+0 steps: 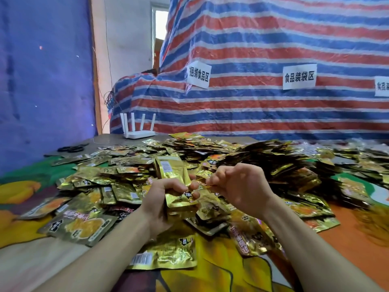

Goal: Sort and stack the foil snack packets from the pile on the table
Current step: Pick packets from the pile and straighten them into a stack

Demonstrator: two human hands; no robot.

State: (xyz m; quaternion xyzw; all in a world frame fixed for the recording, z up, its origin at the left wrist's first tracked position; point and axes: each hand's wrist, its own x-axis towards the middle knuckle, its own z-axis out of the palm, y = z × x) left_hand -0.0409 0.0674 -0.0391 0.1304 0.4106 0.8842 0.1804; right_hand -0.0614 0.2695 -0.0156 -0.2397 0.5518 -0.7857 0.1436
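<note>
A wide pile of gold foil snack packets (221, 152) covers the middle and right of the table. My left hand (160, 199) grips an upright stack of gold packets (174, 175), fingers curled round its lower part. My right hand (237, 186) is just right of the stack, its fingertips pinching the edge of one gold packet (207, 184) beside the stack. Loose packets lie flat near me, one with a barcode (166, 253) and one showing an orange picture (82, 226).
A colourful printed cloth (221, 277) covers the table. A white router (139, 128) with several antennas and black scissors (72, 148) sit at the far left. A striped red, white and blue tarp (263, 102) with paper signs rises behind the pile.
</note>
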